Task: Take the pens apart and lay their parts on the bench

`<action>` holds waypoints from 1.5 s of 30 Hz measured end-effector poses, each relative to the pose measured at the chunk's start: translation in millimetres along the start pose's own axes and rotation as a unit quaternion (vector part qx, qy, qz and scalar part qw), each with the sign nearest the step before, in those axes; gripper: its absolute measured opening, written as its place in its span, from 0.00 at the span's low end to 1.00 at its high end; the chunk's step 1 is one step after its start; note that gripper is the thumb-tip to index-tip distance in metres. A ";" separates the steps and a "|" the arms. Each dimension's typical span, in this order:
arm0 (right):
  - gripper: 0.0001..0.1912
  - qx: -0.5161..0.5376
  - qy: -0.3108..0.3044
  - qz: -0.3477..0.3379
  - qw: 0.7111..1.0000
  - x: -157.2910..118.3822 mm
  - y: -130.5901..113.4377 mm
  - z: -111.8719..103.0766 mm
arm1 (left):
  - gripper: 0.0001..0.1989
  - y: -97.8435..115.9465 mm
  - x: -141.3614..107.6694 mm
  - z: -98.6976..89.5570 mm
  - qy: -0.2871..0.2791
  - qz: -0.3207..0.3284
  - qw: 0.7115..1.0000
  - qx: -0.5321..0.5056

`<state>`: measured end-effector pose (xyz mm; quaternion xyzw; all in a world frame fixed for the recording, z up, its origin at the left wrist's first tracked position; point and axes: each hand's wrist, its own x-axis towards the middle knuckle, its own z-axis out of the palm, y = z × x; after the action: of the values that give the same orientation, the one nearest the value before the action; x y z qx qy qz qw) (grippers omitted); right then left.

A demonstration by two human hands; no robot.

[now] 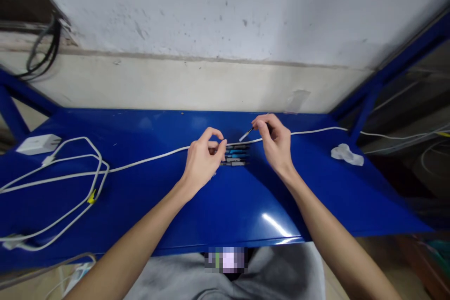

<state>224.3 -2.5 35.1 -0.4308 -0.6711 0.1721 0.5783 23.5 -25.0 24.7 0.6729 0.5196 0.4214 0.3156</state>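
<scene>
My left hand [206, 159] is curled just left of a small row of slim pens [235, 154] with dark, blue and grey barrels, lying side by side on the blue metal table [225, 206]. Its fingertips are right by the pens' left ends, and what they grip, if anything, is hidden. My right hand [274, 143] pinches a thin dark and white pen [246, 134] between its fingers, above and beyond the row. A white cable [151, 158] passes beneath both hands.
A white plug charger [38, 144] and loose loops of the white cable lie at the table's left. A crumpled white tissue [346, 154] rests at the right. A stained wall rises behind the table, with blue frame bars at both sides and a black cable [44, 47] at upper left.
</scene>
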 end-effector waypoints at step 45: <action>0.13 0.101 -0.432 0.157 0.882 -3.9 7.6 6.5 | 0.12 -16.8 23.6 -1.0 0.020 0.053 0.934 0.354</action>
<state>221.0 0.6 25.3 -0.3529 -0.7568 0.4968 0.2364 17.9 2.2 16.3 0.7590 0.6050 0.2396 0.0245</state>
